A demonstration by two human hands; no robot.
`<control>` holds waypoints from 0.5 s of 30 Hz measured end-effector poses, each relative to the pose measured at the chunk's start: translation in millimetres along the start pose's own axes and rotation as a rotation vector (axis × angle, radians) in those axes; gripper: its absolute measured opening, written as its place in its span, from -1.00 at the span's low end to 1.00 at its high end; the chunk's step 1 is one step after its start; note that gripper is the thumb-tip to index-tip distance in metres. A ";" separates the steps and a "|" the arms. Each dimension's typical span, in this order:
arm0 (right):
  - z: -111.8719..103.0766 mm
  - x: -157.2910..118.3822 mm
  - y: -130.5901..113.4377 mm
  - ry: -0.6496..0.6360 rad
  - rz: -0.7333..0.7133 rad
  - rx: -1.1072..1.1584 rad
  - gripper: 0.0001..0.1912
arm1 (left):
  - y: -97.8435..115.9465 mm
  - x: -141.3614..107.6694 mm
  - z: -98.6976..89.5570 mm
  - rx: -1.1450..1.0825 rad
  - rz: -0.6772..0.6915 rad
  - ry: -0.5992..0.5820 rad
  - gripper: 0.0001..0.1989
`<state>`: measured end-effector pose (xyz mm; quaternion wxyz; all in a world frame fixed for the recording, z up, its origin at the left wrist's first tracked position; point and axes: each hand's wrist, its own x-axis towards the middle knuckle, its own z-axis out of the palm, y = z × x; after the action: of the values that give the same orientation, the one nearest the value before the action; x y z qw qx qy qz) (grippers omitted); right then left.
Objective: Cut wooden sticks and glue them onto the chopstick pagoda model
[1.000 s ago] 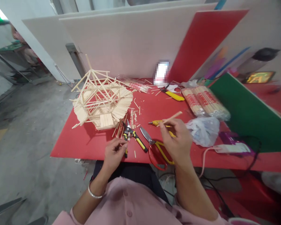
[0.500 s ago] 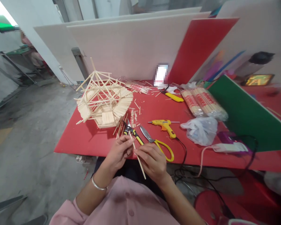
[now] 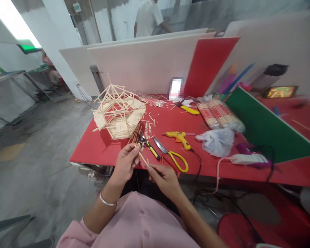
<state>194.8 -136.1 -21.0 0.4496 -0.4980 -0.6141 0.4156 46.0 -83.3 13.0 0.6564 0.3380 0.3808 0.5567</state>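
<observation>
A thin pale wooden stick [image 3: 143, 158] slants between my hands above the table's front edge. My left hand [image 3: 126, 162] pinches its upper end. The fingers of my right hand [image 3: 164, 179] are closed on its lower end. Just beyond lie black-and-yellow pliers [image 3: 150, 148] and scissors with yellow handles [image 3: 172, 155], with a red-handled tool [image 3: 170, 164] partly under the scissors. At the left of the table stands an open framework of glued sticks [image 3: 119, 115], with fan-like panels around a many-sided base.
A yellow glue gun [image 3: 179, 137] lies right of the scissors, its cord running off the front edge. Bundles of sticks [image 3: 219, 113], a plastic bag [image 3: 217, 141] and a green board [image 3: 268, 127] are farther right. Loose stick pieces [image 3: 147, 129] litter the red table [image 3: 90, 151]. A person [image 3: 148, 19] stands behind the partition.
The stick's long lower end, which stuck out below my right hand, no longer shows there. My right hand has moved slightly down to the stick's end. The view has shifted, showing the person behind.
</observation>
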 end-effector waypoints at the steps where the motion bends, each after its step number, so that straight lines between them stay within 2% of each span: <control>1: -0.4 -3.0 -2.6 0.016 -0.013 -0.016 -0.69 | 3.4 0.0 -0.5 -0.011 0.029 0.028 -0.72; 5: -3.7 -11.0 -11.1 0.089 -0.041 -0.037 -0.73 | 19.5 5.7 -8.2 -0.049 0.166 0.208 -0.70; 7: -4.3 -10.5 -12.8 0.118 -0.036 -0.023 -0.72 | 22.4 7.1 -11.2 -0.002 0.220 0.250 -0.63; 9: -2.3 -6.7 -12.2 0.141 -0.028 -0.009 -0.70 | 17.2 5.2 -11.2 0.094 0.232 0.198 -0.56; 11: 1.7 -0.9 -9.6 0.137 -0.024 -0.007 -0.69 | 4.2 1.1 -8.3 0.235 0.169 0.052 -0.70; 13: 4.8 5.6 -5.0 0.101 -0.027 -0.028 -0.68 | -12.0 -2.1 -4.7 0.258 0.074 -0.047 -0.75; 15: 2.9 12.3 1.4 0.027 -0.046 -0.078 -0.65 | -25.0 -1.9 -2.9 0.195 0.014 -0.027 -0.71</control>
<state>191.1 -124.0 -21.4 0.4477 -0.5063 -0.6351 0.3742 55.1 -88.9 -9.9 0.6217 0.4103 0.4219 0.5169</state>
